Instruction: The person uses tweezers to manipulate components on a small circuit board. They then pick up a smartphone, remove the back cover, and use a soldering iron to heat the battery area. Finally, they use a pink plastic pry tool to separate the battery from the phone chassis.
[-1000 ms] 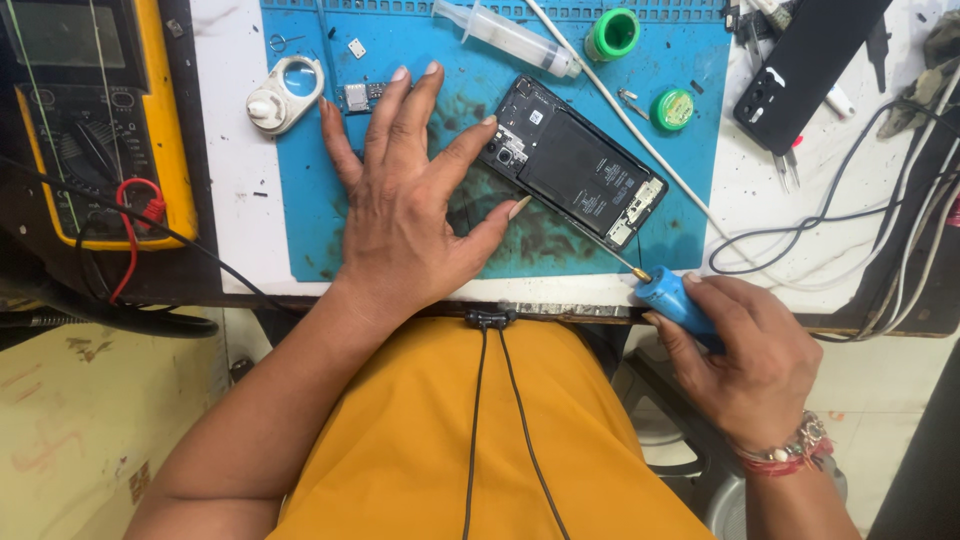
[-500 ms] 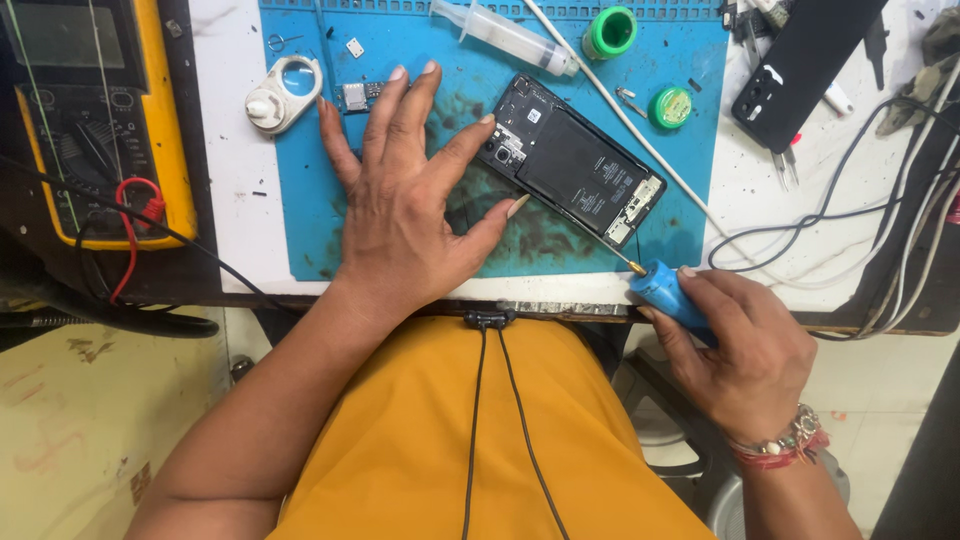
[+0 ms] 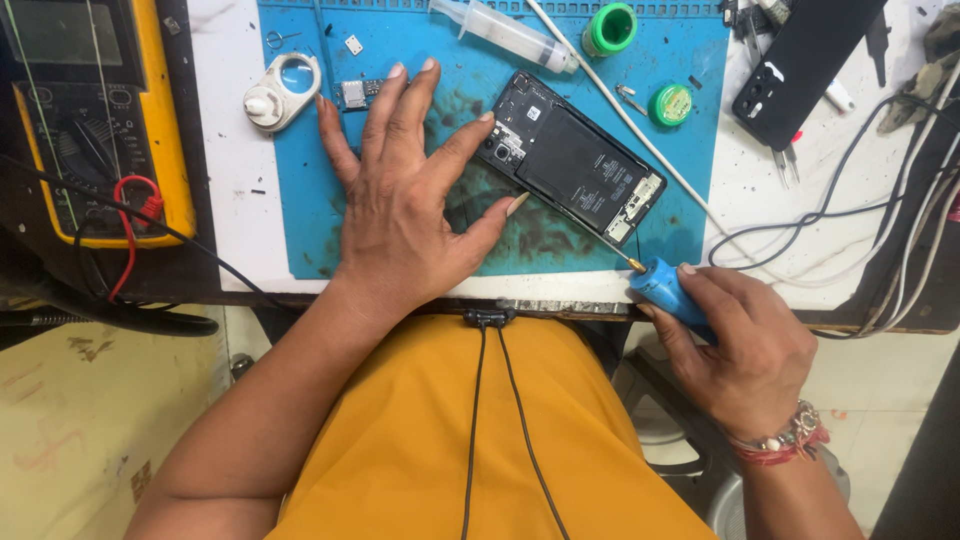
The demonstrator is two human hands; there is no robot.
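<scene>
An opened black phone (image 3: pixel 575 160) lies tilted on a blue work mat (image 3: pixel 690 150), its inner parts facing up. My left hand (image 3: pixel 410 210) rests flat on the mat with fingers spread; the index finger and thumb touch the phone's left edge. My right hand (image 3: pixel 745 350) grips a blue-handled screwdriver (image 3: pixel 665 285) at the table's front edge. Its thin tip touches the phone's lower right corner.
A yellow multimeter (image 3: pixel 100 130) with red and black leads stands at the left. On the mat lie a syringe (image 3: pixel 505 32), a green cap (image 3: pixel 610 27), a green tin (image 3: pixel 670 104) and a white round tool (image 3: pixel 280 90). A black phone cover (image 3: pixel 805 60) and cables (image 3: pixel 850 210) lie right.
My right hand with the screwdriver has shifted slightly, keeping the tip at the phone's lower corner. My left hand and the phone have stayed in place.
</scene>
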